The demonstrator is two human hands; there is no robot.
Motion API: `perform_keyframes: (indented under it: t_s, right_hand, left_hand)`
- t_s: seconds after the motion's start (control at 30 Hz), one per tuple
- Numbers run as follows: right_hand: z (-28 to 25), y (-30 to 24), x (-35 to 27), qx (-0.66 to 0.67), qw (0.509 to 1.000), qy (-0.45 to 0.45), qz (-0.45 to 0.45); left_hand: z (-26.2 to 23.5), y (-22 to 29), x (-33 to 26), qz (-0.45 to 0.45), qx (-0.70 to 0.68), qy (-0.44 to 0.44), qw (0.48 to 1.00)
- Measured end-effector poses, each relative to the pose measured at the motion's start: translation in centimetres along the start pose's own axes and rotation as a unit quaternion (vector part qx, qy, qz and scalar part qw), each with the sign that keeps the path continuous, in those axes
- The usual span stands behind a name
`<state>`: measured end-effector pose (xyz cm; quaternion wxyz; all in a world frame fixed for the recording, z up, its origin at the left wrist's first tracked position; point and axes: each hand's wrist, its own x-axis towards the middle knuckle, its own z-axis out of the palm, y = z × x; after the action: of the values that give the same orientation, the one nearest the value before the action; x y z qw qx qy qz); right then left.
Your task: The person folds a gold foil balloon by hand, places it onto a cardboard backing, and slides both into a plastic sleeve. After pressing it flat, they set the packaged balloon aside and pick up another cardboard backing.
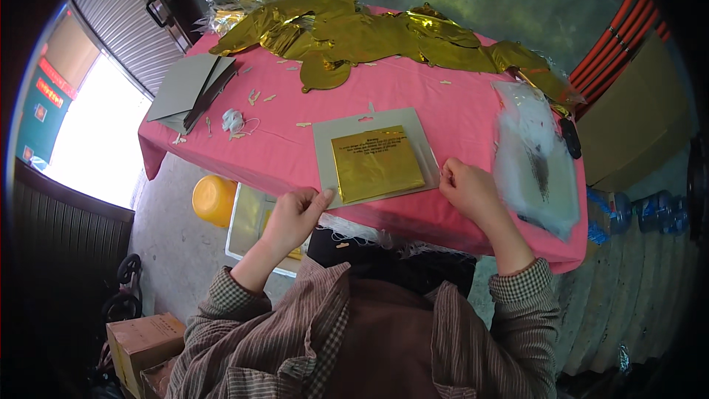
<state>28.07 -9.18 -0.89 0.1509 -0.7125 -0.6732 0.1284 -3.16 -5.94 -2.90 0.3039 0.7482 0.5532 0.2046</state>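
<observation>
Gold foil square (377,164) lies flat on a grey backing card (373,155) at the near edge of the pink bench (458,114), between both hands. Left hand (292,218): grip pinches the card's near-left corner, thumb on top, the other fingers hidden under the edge. Right hand (469,188): fingers curled at the card's right edge; cannot tell whether the grip is pressed on the card or only touching it. Small print on the foil is too small to read. Right of that hand, a clear plastic bag (535,159), contents blurred. Further left, a grey card stack (190,89) and a white wad (233,121). Far edge: crumpled gold foil heap (354,29). Below the bench a yellow bowl (214,199), partly cut off.
</observation>
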Motion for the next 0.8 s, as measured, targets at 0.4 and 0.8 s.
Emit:
perform_keyframes:
  t_s: [0.4, 0.8]
  right_hand:
    - [0.8, 2.5, 1.9, 0.424, 0.905, -0.022, 0.016]
    - [2.5, 4.5, 5.3, 0.214, 0.972, 0.088, -0.034]
  left_hand:
    - [0.0, 0.9, 2.5, 0.089, -0.252, -0.024, 0.963]
    - [1.3, -0.4, 11.6, 0.135, -0.127, -0.020, 0.982]
